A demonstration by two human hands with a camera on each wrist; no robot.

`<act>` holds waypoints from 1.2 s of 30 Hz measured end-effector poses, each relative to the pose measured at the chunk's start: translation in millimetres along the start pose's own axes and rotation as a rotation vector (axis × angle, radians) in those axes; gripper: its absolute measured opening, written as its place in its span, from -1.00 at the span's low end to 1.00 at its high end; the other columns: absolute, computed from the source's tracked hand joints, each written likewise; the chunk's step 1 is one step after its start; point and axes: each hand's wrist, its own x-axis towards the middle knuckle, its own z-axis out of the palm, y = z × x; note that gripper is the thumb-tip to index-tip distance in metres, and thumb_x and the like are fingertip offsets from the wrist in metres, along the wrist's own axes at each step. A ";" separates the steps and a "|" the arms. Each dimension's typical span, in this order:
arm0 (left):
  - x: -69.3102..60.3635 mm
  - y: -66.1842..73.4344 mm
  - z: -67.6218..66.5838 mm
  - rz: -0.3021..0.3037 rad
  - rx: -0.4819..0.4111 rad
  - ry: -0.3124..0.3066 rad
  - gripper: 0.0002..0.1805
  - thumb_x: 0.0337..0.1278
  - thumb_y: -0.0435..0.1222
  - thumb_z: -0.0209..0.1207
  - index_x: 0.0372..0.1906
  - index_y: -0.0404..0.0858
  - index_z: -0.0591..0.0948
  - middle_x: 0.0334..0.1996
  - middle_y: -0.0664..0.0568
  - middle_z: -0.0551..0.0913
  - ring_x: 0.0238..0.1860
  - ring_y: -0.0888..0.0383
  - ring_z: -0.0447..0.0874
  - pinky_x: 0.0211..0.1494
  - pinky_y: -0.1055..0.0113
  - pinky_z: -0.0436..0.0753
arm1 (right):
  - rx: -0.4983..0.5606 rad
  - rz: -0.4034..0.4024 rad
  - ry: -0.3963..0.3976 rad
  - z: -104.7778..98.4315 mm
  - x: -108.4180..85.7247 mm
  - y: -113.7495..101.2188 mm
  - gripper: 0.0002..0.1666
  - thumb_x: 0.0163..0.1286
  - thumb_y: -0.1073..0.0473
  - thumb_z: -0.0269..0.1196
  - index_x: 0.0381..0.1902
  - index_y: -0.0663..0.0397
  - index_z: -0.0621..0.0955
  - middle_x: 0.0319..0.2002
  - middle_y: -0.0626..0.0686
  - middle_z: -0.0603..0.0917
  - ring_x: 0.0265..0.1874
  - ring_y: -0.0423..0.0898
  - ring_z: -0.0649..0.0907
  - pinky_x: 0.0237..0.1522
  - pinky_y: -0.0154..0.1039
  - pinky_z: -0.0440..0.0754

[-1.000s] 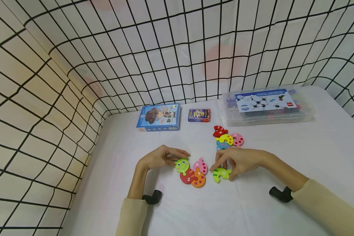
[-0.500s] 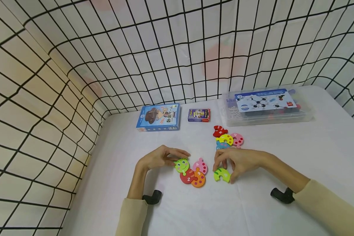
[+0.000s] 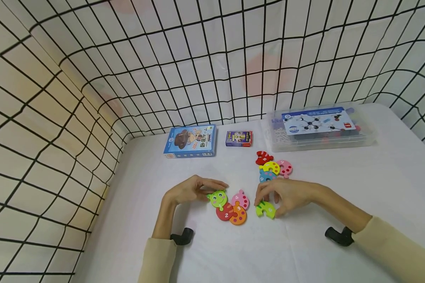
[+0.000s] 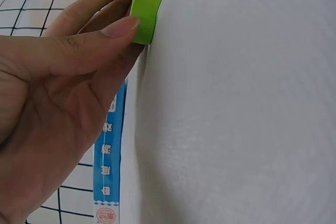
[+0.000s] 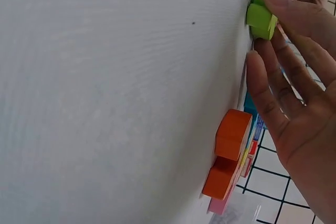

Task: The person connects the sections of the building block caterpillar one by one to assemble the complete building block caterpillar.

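Observation:
My left hand (image 3: 190, 189) pinches the green smiling caterpillar-head puzzle piece (image 3: 218, 199) at its left side; in the left wrist view the thumb lies on the edge of that green piece (image 4: 148, 11). Joined to the head runs a chain: a red piece (image 3: 224, 212) marked 2, an orange one (image 3: 238, 215) and a pink one (image 3: 241, 199). To the right of the chain, with a gap between, my right hand (image 3: 287, 194) holds a light-green striped puzzle piece (image 3: 265, 210) between thumb and fingers. The right wrist view shows the thumb on this green piece (image 5: 261, 18).
Behind the right hand lie loose puzzle pieces: red (image 3: 263, 158), yellow (image 3: 274, 168), pink (image 3: 286, 168) and blue (image 3: 266, 175). Farther back stand a blue box (image 3: 190, 141), a small card box (image 3: 239, 138) and a clear plastic case (image 3: 322, 135). Black wire mesh (image 3: 226, 63) borders the white table.
The right hand has moved slightly right and then a little back left, turning the light-green piece. The caterpillar head has tilted slightly left; the rest of the chain looks unmoved.

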 end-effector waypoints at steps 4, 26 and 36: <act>0.0 0.3 0.3 0.005 -0.007 0.001 -0.38 0.19 -0.70 0.11 0.33 -0.27 0.62 0.44 -0.01 0.55 0.57 0.03 0.35 0.50 0.10 0.54 | -0.002 -0.011 0.046 0.1 2.7 0.5 -0.50 0.17 0.11 0.54 0.09 -0.31 0.73 0.06 -0.20 0.65 0.00 -0.18 0.59 -0.05 -0.32 0.74; 0.8 2.8 1.8 -0.021 -0.024 0.010 -0.35 0.19 -0.70 0.12 0.35 -0.22 0.61 0.41 0.01 0.58 0.53 0.03 0.43 0.51 0.10 0.53 | -0.052 0.013 0.187 -9.7 52.2 0.4 -0.47 0.23 0.05 0.51 0.19 -0.23 0.72 0.04 -0.13 0.67 0.11 -0.11 0.60 0.19 -0.05 0.65; 1.8 1.5 1.2 -0.025 -0.030 0.012 -0.35 0.19 -0.70 0.12 0.36 -0.22 0.60 0.41 0.02 0.58 0.53 0.04 0.43 0.50 0.08 0.53 | -0.028 0.004 0.103 -16.2 56.0 5.5 -0.42 0.27 0.03 0.50 0.26 -0.25 0.69 0.09 -0.09 0.63 0.14 -0.09 0.57 0.13 -0.15 0.59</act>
